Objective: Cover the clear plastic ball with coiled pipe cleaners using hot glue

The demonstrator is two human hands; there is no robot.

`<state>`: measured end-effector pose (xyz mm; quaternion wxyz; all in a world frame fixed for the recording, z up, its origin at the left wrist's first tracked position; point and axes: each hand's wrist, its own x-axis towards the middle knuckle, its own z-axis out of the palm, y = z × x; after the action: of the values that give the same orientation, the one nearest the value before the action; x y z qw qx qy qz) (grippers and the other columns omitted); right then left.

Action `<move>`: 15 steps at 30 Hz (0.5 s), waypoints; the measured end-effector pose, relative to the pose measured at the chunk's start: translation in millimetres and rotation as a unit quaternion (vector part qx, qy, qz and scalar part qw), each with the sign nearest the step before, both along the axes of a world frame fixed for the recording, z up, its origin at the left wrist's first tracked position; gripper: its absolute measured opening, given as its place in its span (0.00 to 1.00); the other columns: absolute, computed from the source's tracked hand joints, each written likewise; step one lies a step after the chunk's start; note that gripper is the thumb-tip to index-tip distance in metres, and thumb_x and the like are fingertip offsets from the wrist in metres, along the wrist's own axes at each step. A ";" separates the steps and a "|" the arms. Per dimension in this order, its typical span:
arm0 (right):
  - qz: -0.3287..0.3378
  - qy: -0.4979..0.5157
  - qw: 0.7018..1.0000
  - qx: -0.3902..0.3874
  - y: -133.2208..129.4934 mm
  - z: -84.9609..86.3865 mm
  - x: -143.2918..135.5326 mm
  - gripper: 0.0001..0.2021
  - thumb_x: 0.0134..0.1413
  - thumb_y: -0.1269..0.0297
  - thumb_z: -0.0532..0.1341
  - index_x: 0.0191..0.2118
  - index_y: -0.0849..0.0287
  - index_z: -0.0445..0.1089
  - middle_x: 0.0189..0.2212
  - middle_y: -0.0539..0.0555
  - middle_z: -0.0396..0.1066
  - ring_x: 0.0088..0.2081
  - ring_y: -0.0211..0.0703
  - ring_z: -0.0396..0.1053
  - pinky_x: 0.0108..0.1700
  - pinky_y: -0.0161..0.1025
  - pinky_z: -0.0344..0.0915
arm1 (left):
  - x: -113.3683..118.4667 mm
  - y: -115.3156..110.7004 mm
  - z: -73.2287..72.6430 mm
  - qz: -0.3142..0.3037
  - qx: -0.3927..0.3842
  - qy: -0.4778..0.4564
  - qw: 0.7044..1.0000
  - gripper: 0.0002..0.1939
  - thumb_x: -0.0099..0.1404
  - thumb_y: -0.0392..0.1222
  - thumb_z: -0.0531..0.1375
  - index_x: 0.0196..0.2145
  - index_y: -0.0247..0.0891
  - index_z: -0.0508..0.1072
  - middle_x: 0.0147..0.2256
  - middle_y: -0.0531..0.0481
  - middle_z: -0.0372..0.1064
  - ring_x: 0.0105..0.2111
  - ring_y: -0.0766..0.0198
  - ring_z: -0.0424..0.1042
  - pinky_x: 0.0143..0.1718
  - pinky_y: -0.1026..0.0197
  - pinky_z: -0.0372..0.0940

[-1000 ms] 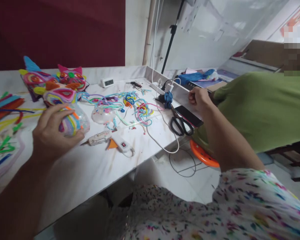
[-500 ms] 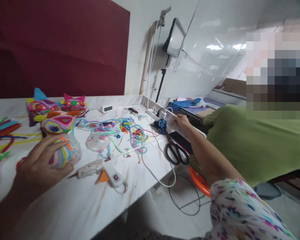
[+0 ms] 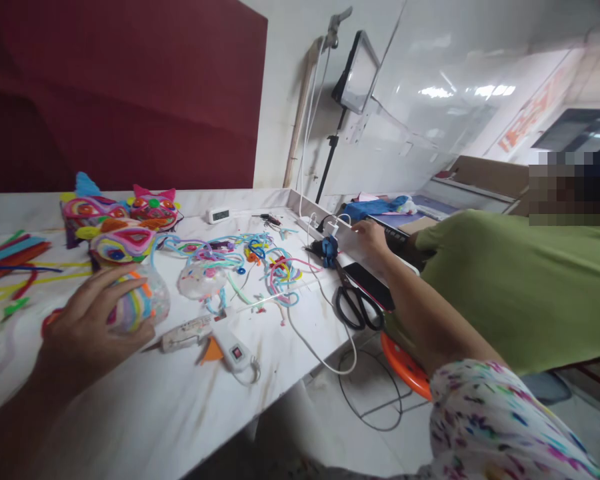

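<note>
while our left hand (image 3: 87, 327) cups the clear plastic ball stuffed with rainbow pipe cleaners (image 3: 139, 301) on the white marble table (image 3: 145, 400), it grips loosely. our right hand (image 3: 373, 239) rests on the table's far rim beside the black-handled scissors (image 3: 353, 303); whether it pinches anything, we cannot tell.

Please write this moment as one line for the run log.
left hand: on clear ball | right hand: at table edge | scissors: untouched

A dark red wall panel (image 3: 120, 87) fills the back left, meeting a glossy white wall (image 3: 430, 80) that catches ceiling-light glare. The white marble worktop (image 3: 190, 393) runs along it. A monitor (image 3: 357, 73) on a black stand (image 3: 327, 167) rises at the worktop's far right corner; pale floor (image 3: 375, 440) below.
</note>
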<state>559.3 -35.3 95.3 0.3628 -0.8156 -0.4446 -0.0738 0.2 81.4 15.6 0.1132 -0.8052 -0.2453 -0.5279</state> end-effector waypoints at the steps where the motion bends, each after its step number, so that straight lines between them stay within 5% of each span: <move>1: -0.001 0.002 1.000 0.005 -3.0 3.1 -5.2 0.14 0.74 0.56 0.66 0.57 0.58 0.76 0.57 0.59 0.76 0.52 0.49 0.78 0.54 0.50 0.78 | -0.4 0.4 -0.2 0.001 0.004 0.000 1.000 0.47 0.57 0.47 0.67 0.72 0.72 0.63 0.67 0.65 0.73 0.58 0.40 0.82 0.69 0.41 0.76; 5: 0.008 0.039 0.999 0.030 -16.6 12.4 -38.2 0.12 0.75 0.56 0.64 0.50 0.61 0.77 0.47 0.55 0.79 0.43 0.43 0.78 0.45 0.43 0.78 | -1.5 -2.7 2.5 0.002 0.019 0.033 0.999 0.44 0.58 0.40 0.72 0.70 0.56 0.68 0.64 0.45 0.76 0.58 0.39 0.81 0.64 0.39 0.78; 8: 0.070 0.081 0.993 0.057 -30.1 10.9 -77.5 0.14 0.76 0.59 0.63 0.37 0.61 0.75 0.31 0.47 0.73 0.29 0.35 0.71 0.33 0.35 0.71 | -0.5 -7.8 6.3 0.005 0.027 0.047 0.998 0.34 0.58 0.38 0.73 0.62 0.44 0.73 0.60 0.37 0.77 0.58 0.38 0.81 0.62 0.39 0.79; 11: 0.166 0.129 0.977 0.046 -47.8 1.5 -123.8 0.12 0.65 0.69 0.60 0.28 0.59 0.72 0.20 0.47 0.67 0.21 0.35 0.63 0.27 0.35 0.63 | 0.9 -12.2 9.5 0.008 0.013 0.054 0.998 0.29 0.60 0.38 0.73 0.58 0.41 0.75 0.59 0.36 0.77 0.59 0.41 0.80 0.63 0.41 0.78; 15: 0.251 0.152 0.956 -0.002 -66.7 -19.0 -174.1 0.06 0.50 0.65 0.62 0.28 0.59 0.76 0.19 0.51 0.72 0.20 0.40 0.66 0.24 0.36 0.62 | 1.4 -14.2 11.1 0.007 0.010 0.051 0.999 0.28 0.60 0.37 0.73 0.57 0.40 0.75 0.59 0.37 0.77 0.60 0.44 0.79 0.64 0.44 0.77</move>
<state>385.2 -102.1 76.3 0.4310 -0.6803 -0.5747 0.1457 1.6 67.1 26.6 0.1374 -0.8281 -0.2394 -0.4879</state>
